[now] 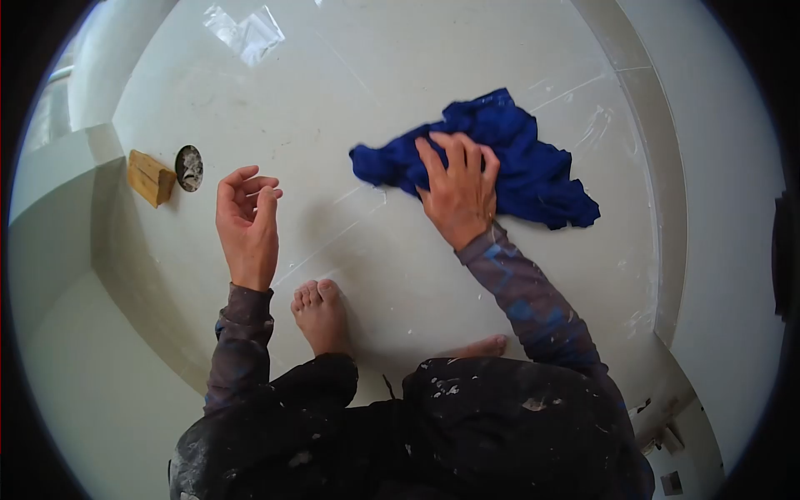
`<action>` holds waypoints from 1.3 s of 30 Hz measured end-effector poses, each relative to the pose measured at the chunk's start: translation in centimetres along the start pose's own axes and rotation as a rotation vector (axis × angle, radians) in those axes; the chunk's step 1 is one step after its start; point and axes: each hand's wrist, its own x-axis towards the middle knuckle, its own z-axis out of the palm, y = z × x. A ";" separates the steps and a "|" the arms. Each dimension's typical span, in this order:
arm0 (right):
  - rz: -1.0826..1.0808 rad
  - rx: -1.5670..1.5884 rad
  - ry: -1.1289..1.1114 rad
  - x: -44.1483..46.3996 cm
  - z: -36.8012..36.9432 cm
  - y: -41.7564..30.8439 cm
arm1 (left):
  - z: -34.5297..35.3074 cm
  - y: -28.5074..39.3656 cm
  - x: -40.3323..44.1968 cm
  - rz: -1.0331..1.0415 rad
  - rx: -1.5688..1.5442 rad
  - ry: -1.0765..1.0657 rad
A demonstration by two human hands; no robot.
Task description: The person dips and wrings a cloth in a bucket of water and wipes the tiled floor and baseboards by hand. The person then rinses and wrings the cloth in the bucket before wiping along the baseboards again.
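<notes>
A crumpled blue cloth [533, 162] lies spread on the pale tiled floor [392, 275]. My right hand [458, 183] rests on the cloth's middle, its fingers bent and apart, pressing on the fabric. To the left, my left hand [248, 221] is raised over the floor with loosely curled fingers and nothing between them. The left hand is nearest to a round hole [190, 168] in the floor and a yellowish block [151, 178] beside it.
White smears mark the floor around the cloth. Low walls [667, 208] curve along both sides. My bare feet [321, 317] are below the hands. A bright reflection shows at the top left.
</notes>
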 end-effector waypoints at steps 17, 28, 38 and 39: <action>0.108 -0.041 0.109 1.7 0.2 1.6 | -2.5 0.4 0.2 0.068 0.002 0.074; 0.056 0.000 0.072 0.6 -1.0 1.0 | -2.5 2.3 0.5 0.117 -0.029 0.118; -0.008 -0.044 0.119 -0.4 0.5 1.4 | -1.7 2.8 -0.1 0.151 -0.020 0.090; -0.009 -0.031 0.140 1.1 0.6 1.3 | -1.9 2.6 -0.2 0.137 -0.017 0.093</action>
